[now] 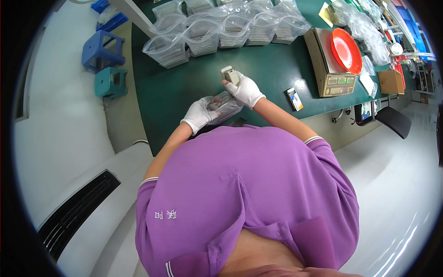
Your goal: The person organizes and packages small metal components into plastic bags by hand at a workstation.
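Clear zip bags (217, 32) with grey stacked contents: row along table's far edge, 12 o'clock. Similar clear bag (225, 105) at centre, held in left hand (199, 113). Small dark box (294, 99), white-and-yellow face, 2 o'clock. Scale display panel (339, 84), beige, 2 o'clock. Brown carton (391, 81), 3 o'clock. Dark screen (364, 113), possibly tablet, below table edge.
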Action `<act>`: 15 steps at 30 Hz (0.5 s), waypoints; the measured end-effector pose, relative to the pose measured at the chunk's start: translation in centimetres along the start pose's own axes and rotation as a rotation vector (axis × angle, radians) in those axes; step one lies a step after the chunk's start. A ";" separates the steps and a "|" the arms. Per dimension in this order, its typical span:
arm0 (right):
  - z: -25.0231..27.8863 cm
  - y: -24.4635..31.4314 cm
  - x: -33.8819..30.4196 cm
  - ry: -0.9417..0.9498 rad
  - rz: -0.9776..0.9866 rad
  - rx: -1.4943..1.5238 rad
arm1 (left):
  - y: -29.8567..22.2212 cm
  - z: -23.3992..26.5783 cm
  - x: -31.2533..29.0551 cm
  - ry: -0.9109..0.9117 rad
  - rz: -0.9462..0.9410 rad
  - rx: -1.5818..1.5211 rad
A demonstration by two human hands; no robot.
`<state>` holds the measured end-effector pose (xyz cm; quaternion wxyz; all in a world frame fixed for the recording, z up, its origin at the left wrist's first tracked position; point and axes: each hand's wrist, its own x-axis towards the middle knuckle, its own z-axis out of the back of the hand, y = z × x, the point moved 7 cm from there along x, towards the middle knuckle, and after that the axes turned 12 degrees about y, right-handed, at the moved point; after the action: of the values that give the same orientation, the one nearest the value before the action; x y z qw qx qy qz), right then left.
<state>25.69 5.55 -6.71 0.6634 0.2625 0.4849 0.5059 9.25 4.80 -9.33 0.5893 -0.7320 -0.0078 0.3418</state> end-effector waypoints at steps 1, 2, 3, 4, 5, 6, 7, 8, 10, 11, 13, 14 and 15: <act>-0.8 1.1 -0.2 0.066 0.039 -0.102 | -0.3 0.1 -0.1 -0.050 0.027 0.042; -1.7 2.1 -0.5 0.132 0.078 -0.203 | -0.4 0.2 -0.3 -0.099 0.055 0.084; -2.5 2.7 -0.7 0.150 0.084 -0.255 | -0.2 0.2 -0.3 -0.101 0.057 0.082; -3.0 2.9 -0.7 0.150 0.069 -0.277 | -0.3 0.2 -0.4 -0.117 0.027 0.032; -3.4 3.0 -0.7 0.150 0.054 -0.298 | -0.4 0.3 -0.4 -0.133 -0.004 -0.018; -3.5 3.3 -0.6 0.154 0.056 -0.299 | -0.4 0.2 -0.4 -0.136 -0.003 -0.020; -3.5 3.5 -0.6 0.159 0.045 -0.246 | -0.8 0.2 -0.5 -0.146 -0.003 -0.021; -3.7 3.6 -0.6 0.165 0.034 -0.192 | -1.0 0.2 -0.6 -0.156 -0.003 -0.022; -4.1 3.1 -0.5 0.148 0.046 -0.147 | -0.1 0.2 -0.4 -0.142 -0.037 -0.083; -4.1 2.8 -0.5 0.128 0.057 -0.101 | 0.1 0.1 -0.3 -0.125 -0.073 -0.143; -4.2 2.3 -0.1 0.118 0.059 -0.058 | -0.4 0.4 -1.0 -0.162 -0.060 -0.067; -4.2 2.0 0.0 0.106 0.058 -0.014 | -0.8 0.5 -1.5 -0.196 -0.045 0.009; -4.3 1.7 0.1 0.108 0.059 -0.014 | -0.4 0.5 -1.9 -0.198 -0.044 0.008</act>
<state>21.04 5.61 -6.97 0.6231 0.2443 0.5084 0.5419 7.68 4.56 -8.08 0.5959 -0.6920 -0.0806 0.3993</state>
